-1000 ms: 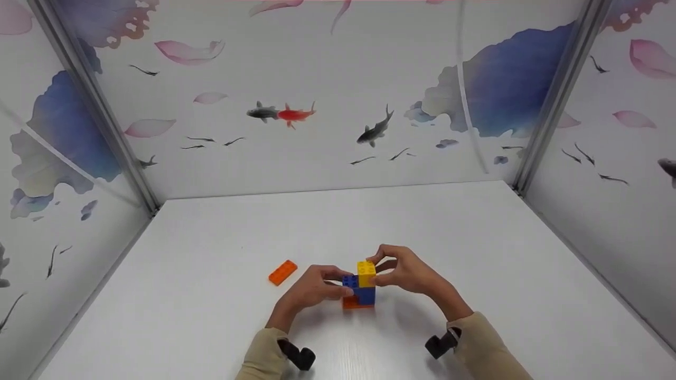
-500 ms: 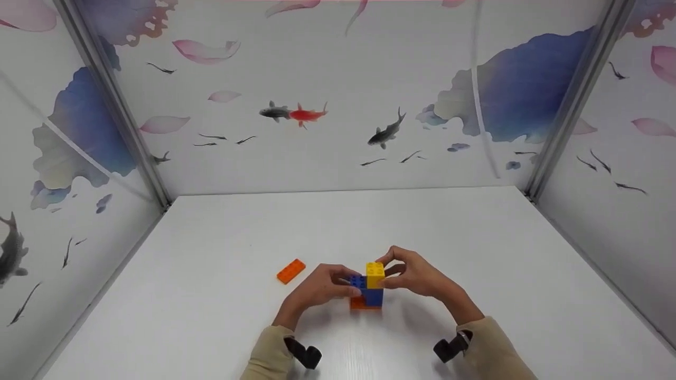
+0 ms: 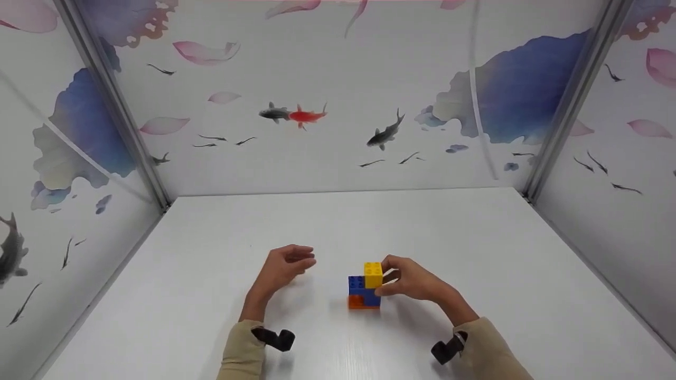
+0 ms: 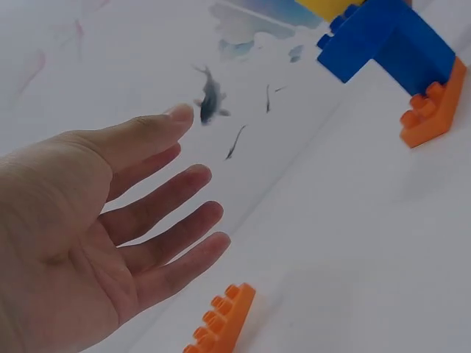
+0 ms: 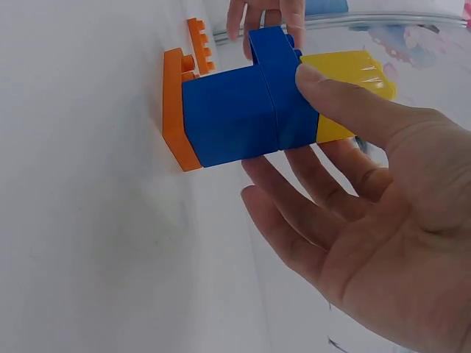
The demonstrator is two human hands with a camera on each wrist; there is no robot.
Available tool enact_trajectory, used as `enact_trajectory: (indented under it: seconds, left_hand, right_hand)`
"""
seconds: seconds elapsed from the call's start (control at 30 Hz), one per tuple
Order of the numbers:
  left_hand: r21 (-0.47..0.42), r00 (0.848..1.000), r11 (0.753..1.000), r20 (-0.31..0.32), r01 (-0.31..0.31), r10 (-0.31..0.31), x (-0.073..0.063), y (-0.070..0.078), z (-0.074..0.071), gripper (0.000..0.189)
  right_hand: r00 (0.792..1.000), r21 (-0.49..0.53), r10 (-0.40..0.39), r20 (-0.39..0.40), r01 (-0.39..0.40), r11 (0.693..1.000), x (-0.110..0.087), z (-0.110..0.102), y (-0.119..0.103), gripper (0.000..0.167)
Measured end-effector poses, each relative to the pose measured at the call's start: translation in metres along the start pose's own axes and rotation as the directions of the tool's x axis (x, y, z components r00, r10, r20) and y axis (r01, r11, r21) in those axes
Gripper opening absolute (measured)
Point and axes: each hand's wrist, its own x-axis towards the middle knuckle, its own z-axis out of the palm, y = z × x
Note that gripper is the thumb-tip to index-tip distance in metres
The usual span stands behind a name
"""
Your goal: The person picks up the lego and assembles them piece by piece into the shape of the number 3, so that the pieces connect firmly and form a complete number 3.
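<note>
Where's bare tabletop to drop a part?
Free: table between the brick stack and back wall; also right of the right sleeve. Crowded: that stack, held by the right grip, and around the left grip, near a loose orange brick.

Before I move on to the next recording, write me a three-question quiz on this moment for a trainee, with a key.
1. Multiple choice: which colour is the block at the top of the block stack?
a) orange
b) yellow
c) blue

2. True or false: the left hand is apart from the block stack.

3. Fill in the blank: the loose orange brick cannot be seen in the head view but shows in both ____ views.

Key: 1 b; 2 true; 3 wrist.
</note>
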Motion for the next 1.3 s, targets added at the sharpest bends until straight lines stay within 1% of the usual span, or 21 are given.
enact_trajectory:
  seconds: [0.1, 0.2, 0.3, 0.4, 0.57, 0.67, 0.8, 0.9, 1.13, 1.2, 1.3]
  left_hand:
    - [-0.03, 0.997, 0.999, -0.079, 0.023, -0.025, -0.001, -0.003, -0.011, 0.038]
    - [-0.03, 0.987, 0.997, -0.145, 0.068, -0.072, -0.002, -0.008, -0.018, 0.037]
    - [-0.029, 0.975, 0.993, -0.189, 0.112, -0.115, -0.001, -0.013, -0.022, 0.039]
    - [-0.032, 0.963, 0.987, -0.213, 0.16, -0.163, -0.001, -0.019, -0.025, 0.042]
    - [-0.018, 0.939, 0.966, -0.229, 0.258, -0.255, -0.003, -0.03, -0.028, 0.045]
    - [-0.003, 0.93, 0.956, -0.228, 0.294, -0.287, -0.005, -0.035, -0.029, 0.046]
    - [0.005, 0.931, 0.953, -0.213, 0.304, -0.296, -0.007, -0.04, -0.03, 0.049]
    - [0.021, 0.931, 0.949, -0.199, 0.315, -0.305, -0.008, -0.042, -0.03, 0.053]
    - [0.099, 0.93, 0.933, -0.169, 0.346, -0.327, -0.009, -0.044, -0.029, 0.065]
    - [0.124, 0.93, 0.929, -0.169, 0.35, -0.327, -0.009, -0.043, -0.027, 0.065]
    - [0.154, 0.925, 0.919, -0.179, 0.363, -0.335, -0.009, -0.042, -0.025, 0.062]
  right_hand:
    - [1.0, -0.024, 0.017, 0.002, -0.016, 1.0, 0.0, 0.0, 0.001, 0.038]
    - [0.999, -0.05, 0.033, 0.011, -0.033, 0.998, 0.0, 0.0, 0.001, 0.041]
    - [0.999, -0.072, 0.045, 0.016, -0.043, 0.996, 0.0, 0.0, 0.002, 0.046]
    - [0.998, -0.087, 0.056, 0.021, -0.054, 0.995, 0.0, 0.001, 0.004, 0.048]
    - [0.997, -0.1, 0.07, 0.031, -0.067, 0.993, 0.0, 0.002, 0.007, 0.044]
    - [0.996, -0.097, 0.083, 0.029, -0.079, 0.992, 0.0, 0.002, 0.009, 0.043]
    - [0.994, -0.091, 0.108, 0.026, -0.106, 0.99, 0.001, 0.004, 0.01, 0.043]
    - [0.993, -0.095, 0.114, 0.032, -0.111, 0.989, 0.001, 0.004, 0.01, 0.043]
    - [0.994, -0.099, 0.1, 0.045, -0.095, 0.991, 0.001, 0.004, 0.01, 0.043]
    - [0.994, -0.102, 0.095, 0.051, -0.089, 0.991, 0.001, 0.003, 0.01, 0.043]
    - [0.994, -0.111, 0.099, 0.053, -0.092, 0.989, 0.001, 0.003, 0.01, 0.044]
